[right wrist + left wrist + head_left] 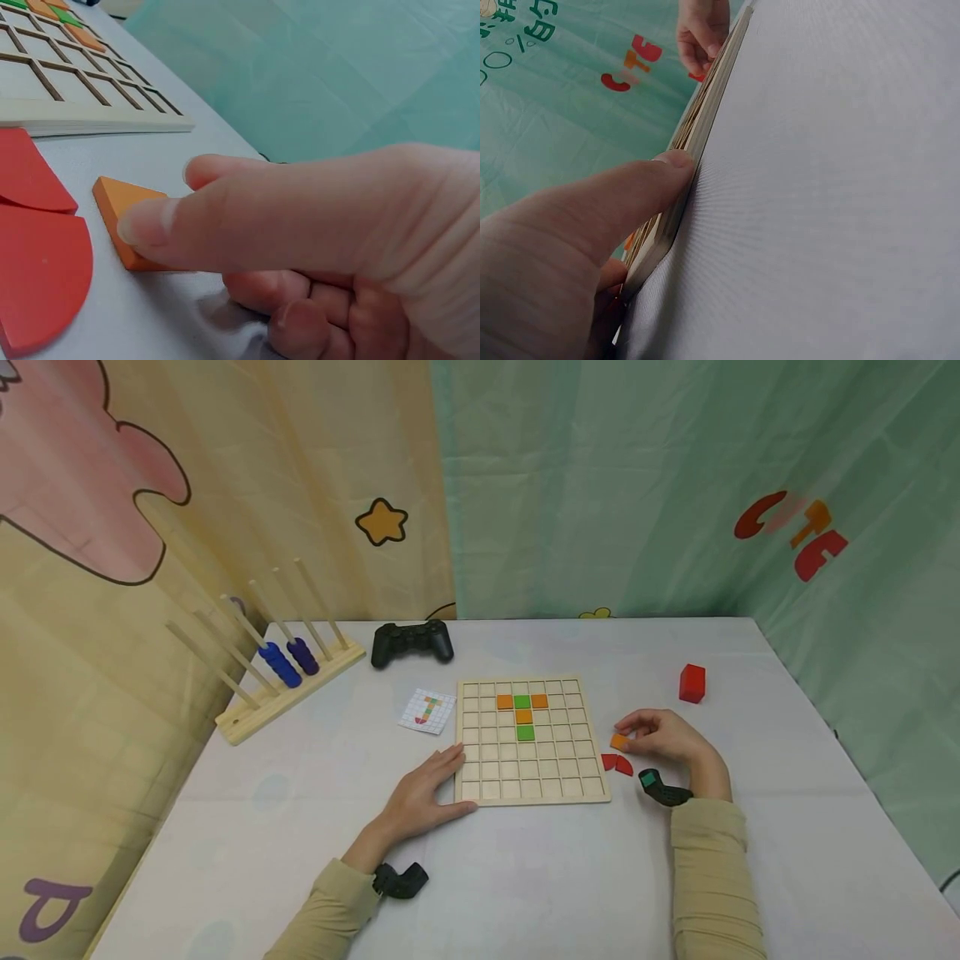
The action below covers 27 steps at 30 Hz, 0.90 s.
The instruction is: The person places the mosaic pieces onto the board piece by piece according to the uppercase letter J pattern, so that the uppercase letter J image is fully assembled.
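Note:
A wooden grid board lies flat on the table, with several orange and green square tiles set in its upper cells in a T shape. My left hand rests against the board's left side, fingers fairly straight, and its thumb touches the near edge. Right of the board, my right hand pinches an orange square tile by the thumb; part of the tile is hidden behind that thumb. Two red quarter-circle pieces lie beside it, close to the board's right edge.
A small card printed with a coloured pattern lies left of the board. Behind it sits a black game controller. A wooden peg rack with blue and purple beads stands at the far left. One red block is at the back right.

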{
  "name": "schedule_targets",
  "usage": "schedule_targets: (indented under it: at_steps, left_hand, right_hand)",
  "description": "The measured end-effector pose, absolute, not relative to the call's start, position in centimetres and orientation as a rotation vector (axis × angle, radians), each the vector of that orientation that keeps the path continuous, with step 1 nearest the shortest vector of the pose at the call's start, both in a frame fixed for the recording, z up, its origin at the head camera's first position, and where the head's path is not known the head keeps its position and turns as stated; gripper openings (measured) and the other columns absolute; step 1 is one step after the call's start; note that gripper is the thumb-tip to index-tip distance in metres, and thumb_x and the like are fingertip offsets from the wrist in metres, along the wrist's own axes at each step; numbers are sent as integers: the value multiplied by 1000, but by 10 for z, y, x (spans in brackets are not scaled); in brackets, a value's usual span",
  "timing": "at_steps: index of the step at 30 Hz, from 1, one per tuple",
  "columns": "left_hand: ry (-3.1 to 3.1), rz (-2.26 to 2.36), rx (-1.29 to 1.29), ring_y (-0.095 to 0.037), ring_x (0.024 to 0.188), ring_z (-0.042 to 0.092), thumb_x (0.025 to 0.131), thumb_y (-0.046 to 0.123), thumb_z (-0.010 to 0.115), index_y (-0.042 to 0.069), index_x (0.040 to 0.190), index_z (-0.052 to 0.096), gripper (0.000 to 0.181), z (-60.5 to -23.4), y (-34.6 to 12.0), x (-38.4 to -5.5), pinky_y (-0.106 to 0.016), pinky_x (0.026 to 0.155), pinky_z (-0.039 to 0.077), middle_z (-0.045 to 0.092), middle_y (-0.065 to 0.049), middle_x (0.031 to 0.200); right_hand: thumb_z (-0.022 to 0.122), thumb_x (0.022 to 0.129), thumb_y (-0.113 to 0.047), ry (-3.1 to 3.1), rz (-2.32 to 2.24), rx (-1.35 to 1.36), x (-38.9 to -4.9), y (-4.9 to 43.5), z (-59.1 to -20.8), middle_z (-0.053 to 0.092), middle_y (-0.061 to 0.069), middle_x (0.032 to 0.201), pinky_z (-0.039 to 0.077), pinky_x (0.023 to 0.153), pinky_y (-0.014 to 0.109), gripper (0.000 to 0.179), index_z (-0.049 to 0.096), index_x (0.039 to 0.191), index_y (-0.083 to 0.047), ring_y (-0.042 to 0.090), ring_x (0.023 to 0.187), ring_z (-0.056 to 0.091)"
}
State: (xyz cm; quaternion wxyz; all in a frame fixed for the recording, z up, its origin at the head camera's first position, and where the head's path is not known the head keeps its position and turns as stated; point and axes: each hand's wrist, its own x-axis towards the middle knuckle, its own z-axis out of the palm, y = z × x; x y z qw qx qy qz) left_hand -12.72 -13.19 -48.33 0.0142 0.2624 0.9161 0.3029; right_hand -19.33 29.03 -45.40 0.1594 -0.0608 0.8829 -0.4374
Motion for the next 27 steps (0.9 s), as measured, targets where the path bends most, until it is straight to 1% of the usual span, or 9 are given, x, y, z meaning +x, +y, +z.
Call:
schedule_targets:
  at_steps: [5, 8, 13, 19, 22, 27]
  left_hand:
    - [2847, 927, 803, -23, 138, 28, 81, 53, 65, 4, 140, 43, 80, -483, -132, -128, -40, 111, 27, 31, -1, 150]
    - [2841, 931, 805, -23, 138, 27, 81, 53, 65, 4, 140, 43, 80, -483, -132, -128, -41, 111, 27, 31, -1, 150]
    - [2833, 937, 806, -24, 138, 27, 81, 53, 65, 3, 140, 43, 80, -483, -132, -128, -41, 111, 27, 31, -1, 151]
    - [2835, 937, 807, -24, 138, 27, 81, 54, 65, 4, 140, 43, 80, -483, -132, -128, -42, 111, 27, 31, -1, 151]
    - [2832, 945, 804, -24, 138, 28, 81, 53, 65, 4, 140, 43, 80, -483, -132, -128, -42, 111, 27, 32, 0, 150]
    - [2836, 943, 810, -23, 138, 28, 81, 53, 65, 4, 140, 43, 80, -483, -132, -128, -41, 111, 27, 32, 0, 150]
  right_hand:
    - [73, 80, -13, 2552, -1223, -99, -192, 285, -451, 63, 7, 90, 45, 62, 25, 32, 65, 108, -1, 21, 75, 50]
    - [72, 79, -12, 2558, -1210, -62, -193, 282, -451, 63, 8, 93, 46, 64, 27, 32, 64, 108, -2, 23, 77, 50]
    - [72, 78, -12, 2547, -1214, -54, -195, 280, -451, 60, 9, 92, 47, 65, 28, 31, 63, 107, -2, 24, 80, 50]
    - [74, 80, -18, 2602, -1269, -47, -197, 271, -449, 61, 10, 89, 49, 69, 27, 28, 60, 98, -3, 24, 82, 53]
    - [74, 81, -21, 2672, -1305, -80, -199, 260, -446, 63, 10, 89, 49, 69, 26, 27, 62, 95, -2, 23, 82, 54]
    - [74, 82, -26, 2686, -1367, -141, -203, 237, -440, 65, 8, 95, 49, 73, 28, 26, 68, 97, -5, 23, 85, 56]
